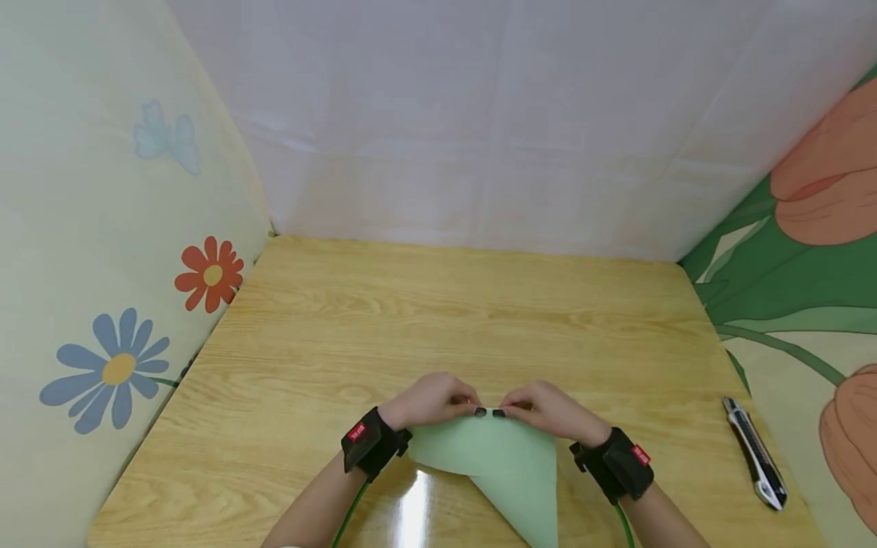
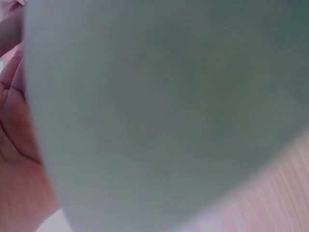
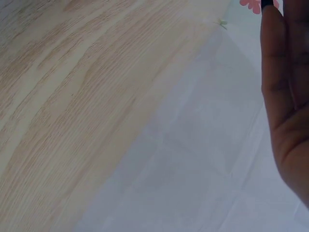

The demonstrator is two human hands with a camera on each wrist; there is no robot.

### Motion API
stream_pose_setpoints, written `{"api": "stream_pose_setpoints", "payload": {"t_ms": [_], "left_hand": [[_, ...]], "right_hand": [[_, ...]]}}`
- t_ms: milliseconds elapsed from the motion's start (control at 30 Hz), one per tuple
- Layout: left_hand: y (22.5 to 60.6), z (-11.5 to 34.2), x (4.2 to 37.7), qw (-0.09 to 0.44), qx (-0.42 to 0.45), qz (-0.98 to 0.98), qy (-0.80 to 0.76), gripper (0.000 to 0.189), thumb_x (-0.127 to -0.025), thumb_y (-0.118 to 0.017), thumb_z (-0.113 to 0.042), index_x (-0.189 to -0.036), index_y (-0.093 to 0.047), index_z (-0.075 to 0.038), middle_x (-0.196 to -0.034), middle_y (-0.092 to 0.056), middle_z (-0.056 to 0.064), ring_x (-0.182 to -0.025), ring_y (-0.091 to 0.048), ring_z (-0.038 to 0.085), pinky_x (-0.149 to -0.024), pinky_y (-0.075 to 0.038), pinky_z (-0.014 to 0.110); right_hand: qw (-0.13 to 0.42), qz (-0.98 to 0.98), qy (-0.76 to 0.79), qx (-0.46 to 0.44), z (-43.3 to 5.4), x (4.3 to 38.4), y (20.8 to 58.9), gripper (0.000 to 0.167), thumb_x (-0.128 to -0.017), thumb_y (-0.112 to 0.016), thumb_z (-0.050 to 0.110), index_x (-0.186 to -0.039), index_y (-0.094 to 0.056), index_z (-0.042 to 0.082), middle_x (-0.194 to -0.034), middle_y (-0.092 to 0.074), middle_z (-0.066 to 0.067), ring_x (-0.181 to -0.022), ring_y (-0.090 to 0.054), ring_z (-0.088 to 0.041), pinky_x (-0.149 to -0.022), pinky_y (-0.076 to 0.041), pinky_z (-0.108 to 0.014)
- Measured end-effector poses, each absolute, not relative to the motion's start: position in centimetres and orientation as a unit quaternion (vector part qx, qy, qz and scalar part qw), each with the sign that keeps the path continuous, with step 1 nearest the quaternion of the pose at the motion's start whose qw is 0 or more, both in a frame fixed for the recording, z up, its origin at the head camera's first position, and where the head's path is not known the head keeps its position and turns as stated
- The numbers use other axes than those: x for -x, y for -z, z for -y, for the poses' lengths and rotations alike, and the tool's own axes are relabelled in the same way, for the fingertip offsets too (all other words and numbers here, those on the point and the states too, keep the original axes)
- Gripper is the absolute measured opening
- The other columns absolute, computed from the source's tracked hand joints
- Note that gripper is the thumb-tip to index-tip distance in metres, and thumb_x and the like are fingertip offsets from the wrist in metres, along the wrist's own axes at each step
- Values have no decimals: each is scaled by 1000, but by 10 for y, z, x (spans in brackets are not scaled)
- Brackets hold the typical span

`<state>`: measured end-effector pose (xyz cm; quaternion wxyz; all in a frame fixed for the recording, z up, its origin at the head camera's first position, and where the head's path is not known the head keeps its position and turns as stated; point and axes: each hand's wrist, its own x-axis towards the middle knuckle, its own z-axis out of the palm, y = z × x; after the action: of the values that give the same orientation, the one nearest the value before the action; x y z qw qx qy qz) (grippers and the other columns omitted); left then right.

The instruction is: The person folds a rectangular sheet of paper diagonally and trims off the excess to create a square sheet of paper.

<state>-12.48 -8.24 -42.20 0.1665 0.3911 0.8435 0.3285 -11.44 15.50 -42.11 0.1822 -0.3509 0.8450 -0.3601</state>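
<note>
A pale green sheet of paper (image 1: 507, 464) is held up near the table's front, its left part bent over in a rounded curve and a pointed corner hanging down on the right. My left hand (image 1: 438, 399) pinches its top edge between thumb and fingers. Close beside it, my right hand (image 1: 548, 411) pinches the same edge, the two dark-nailed thumbs almost meeting. In the left wrist view the paper (image 2: 159, 111) fills most of the picture and hides part of the left hand (image 2: 17, 125). The right wrist view has the right hand (image 3: 285, 92) along its right side.
A utility knife (image 1: 756, 454) lies near the right edge of the wooden table (image 1: 466, 312). White cloth (image 1: 479, 152) hangs behind the table, and flower-printed cloths (image 1: 103, 228) stand along both sides. Each wrist wears a black camera band (image 1: 613, 464) with a green cable.
</note>
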Motion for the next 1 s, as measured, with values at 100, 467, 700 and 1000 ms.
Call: {"api": "stream_pose_setpoints", "payload": {"t_ms": [100,467,700,1000], "left_hand": [[423,87,127,177,-387,-840,-337,15,-92,-60,-14,-93,-74,-9,-80,-68,-5,-59,-45,-4,-56,-39,14],[416,101,129,170,-372,-846,-341,16,-92,-60,-14,-97,-74,-8,-88,-71,-1,-63,-47,-2,-57,-39,15],[415,111,131,171,-348,-856,-341,13,-91,-62,-14,-92,-74,-9,-84,-69,-3,-64,-46,0,-59,-39,17],[417,118,136,152,-330,-864,-349,12,-89,-64,-16,-92,-74,-10,-87,-71,-2,-67,-52,-1,-61,-42,17]], "right_hand": [[174,-847,366,343,-156,114,421,16,-92,-57,6,-95,-73,5,-87,-70,-2,-66,-51,2,-59,-42,-19],[174,-853,391,299,-172,115,422,15,-92,-58,7,-95,-72,4,-92,-70,-4,-78,-61,-5,-68,-49,-23],[176,-855,402,277,-184,117,423,15,-92,-58,10,-96,-72,5,-93,-70,-3,-80,-61,-6,-69,-48,-24],[159,-863,407,252,-194,118,421,17,-92,-59,13,-99,-73,5,-96,-71,-5,-86,-64,-9,-72,-50,-24]]}}
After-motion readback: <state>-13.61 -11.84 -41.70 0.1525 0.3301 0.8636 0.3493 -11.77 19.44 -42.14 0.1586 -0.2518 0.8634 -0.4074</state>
